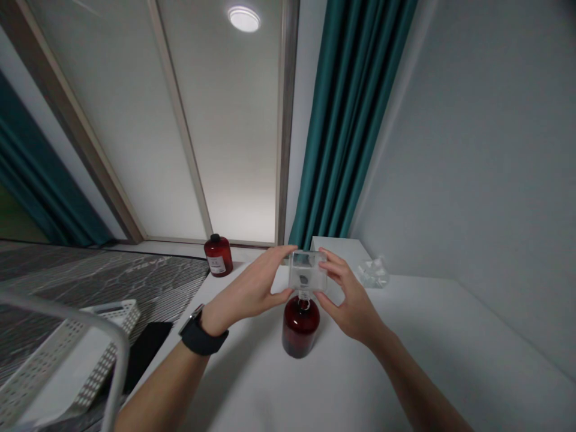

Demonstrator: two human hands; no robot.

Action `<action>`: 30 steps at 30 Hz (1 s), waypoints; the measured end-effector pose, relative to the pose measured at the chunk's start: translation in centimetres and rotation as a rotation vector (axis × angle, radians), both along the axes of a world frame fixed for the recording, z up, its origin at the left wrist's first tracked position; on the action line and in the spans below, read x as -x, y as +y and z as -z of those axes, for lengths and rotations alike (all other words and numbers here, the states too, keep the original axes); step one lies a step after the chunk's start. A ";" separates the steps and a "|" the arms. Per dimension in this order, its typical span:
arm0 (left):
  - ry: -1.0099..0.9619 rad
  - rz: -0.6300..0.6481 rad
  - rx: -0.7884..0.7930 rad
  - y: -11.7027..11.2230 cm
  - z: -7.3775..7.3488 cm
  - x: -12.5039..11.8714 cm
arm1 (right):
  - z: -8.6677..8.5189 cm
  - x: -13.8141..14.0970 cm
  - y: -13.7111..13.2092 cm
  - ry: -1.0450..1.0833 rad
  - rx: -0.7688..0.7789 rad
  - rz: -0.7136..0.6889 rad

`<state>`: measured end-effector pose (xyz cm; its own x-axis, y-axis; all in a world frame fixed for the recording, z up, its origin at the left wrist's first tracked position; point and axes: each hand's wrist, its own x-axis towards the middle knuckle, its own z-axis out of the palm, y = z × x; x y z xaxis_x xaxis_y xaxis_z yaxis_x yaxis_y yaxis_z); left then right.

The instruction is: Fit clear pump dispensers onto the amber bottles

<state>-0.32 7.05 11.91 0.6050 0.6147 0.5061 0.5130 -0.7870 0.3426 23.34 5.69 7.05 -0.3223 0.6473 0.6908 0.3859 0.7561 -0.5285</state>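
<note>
Both my hands hold a small clear plastic box point(307, 271) above a white table. My left hand point(252, 288), with a black watch on its wrist, grips the box's left side between thumb and fingers. My right hand point(348, 297) grips its right side the same way. A small dark object shows inside the box. Directly under the box stands a dark red round bottle point(300, 327), its neck just below the box's bottom; whether they touch I cannot tell.
A second red bottle point(218, 255) with a black cap and white label stands by the window. Crumpled clear plastic point(373, 273) lies at the back right. A white perforated basket point(67, 360) sits at lower left. Teal curtains point(351, 120) hang behind the white table point(360, 384).
</note>
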 end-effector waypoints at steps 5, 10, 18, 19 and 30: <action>-0.004 -0.003 0.003 0.0 -0.1 0.0 | 0.0 0.0 -0.1 -0.005 -0.002 -0.003; -0.010 -0.002 -0.010 0.1 0.0 0.0 | -0.1 0.0 -0.3 -0.022 -0.013 0.011; -0.008 -0.003 -0.013 -0.1 -0.3 0.0 | -0.2 0.0 -0.2 -0.020 -0.031 0.015; -0.007 -0.003 -0.012 -0.1 -0.4 0.0 | -0.2 0.0 -0.3 -0.019 -0.034 0.014; -0.006 0.000 -0.031 -0.3 -0.5 -0.1 | -0.5 0.1 -0.4 -0.005 -0.052 0.005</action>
